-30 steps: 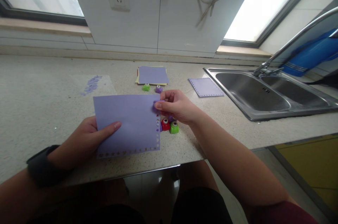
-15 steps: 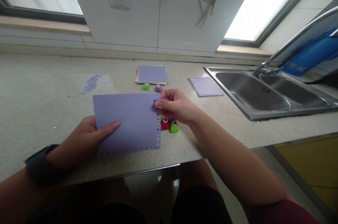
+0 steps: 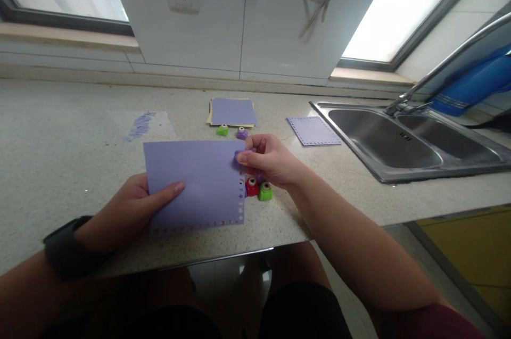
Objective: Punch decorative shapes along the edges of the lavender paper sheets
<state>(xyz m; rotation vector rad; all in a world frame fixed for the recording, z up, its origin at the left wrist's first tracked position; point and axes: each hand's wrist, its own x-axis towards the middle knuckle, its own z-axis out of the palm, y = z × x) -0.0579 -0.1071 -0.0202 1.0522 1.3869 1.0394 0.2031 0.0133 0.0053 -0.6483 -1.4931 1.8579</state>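
My left hand (image 3: 133, 207) holds a lilac paper sheet (image 3: 195, 182) by its left edge, thumb on top, above the speckled counter (image 3: 59, 147). The sheet's bottom and right edges carry a row of small punched shapes. My right hand (image 3: 269, 159) pinches a small purple craft punch (image 3: 239, 157) onto the sheet's right edge near the top corner. A red punch (image 3: 252, 186) and a green punch (image 3: 265, 191) lie on the counter just under my right hand.
Farther back lie a stack of lilac and yellow paper (image 3: 232, 112), a green punch (image 3: 222, 130) and a purple punch (image 3: 241, 133). A punched lilac card (image 3: 313, 130) lies beside the steel sink (image 3: 399, 142). Lilac paper scraps (image 3: 139, 125) lie at the left.
Both hands and the sheet stay nearly as they were; the view has shifted slightly. My right hand still grips the punch at the sheet's right edge.
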